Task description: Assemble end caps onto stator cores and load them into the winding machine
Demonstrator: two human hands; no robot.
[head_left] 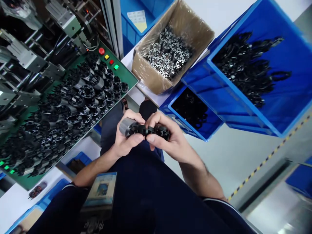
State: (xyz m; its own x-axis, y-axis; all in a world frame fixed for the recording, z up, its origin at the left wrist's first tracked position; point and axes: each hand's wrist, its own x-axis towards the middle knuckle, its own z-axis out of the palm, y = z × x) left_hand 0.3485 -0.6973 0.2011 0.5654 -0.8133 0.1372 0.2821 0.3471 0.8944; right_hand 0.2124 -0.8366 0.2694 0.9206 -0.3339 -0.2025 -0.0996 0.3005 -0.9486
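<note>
- Holding a grey metal cylinder [126,126] in my left hand [126,136], I have those fingers [135,139] curled round it, thumb pressed up against its underside.
- Off to the left of my fingers, on the green tabletop [126,76] of the machine, sits a crowd of assembled black-capped cylinders [73,110], packed close and standing on end.
- Above those, near the far corner of that panel, is a row of buttons [108,59]: red, yellow, red, green.
- Right where both sets of fingers meet, a black toothed ring part [152,130] butts against the end of the cylinder; it lies across my lap, between the two hands.
- My right hand [170,141] pinches that black part, forefinger on top and thumb [152,138] below.
- Beyond my fingers, up and slightly right, a cardboard box [148,73] holds bare metal cores [168,52] standing upright in rows.
- Just right of my right hand, a small blue bin [209,130] holds black parts.
- Farther right and higher, a large blue bin [287,107] carries a heap of black rings [248,68].
</note>
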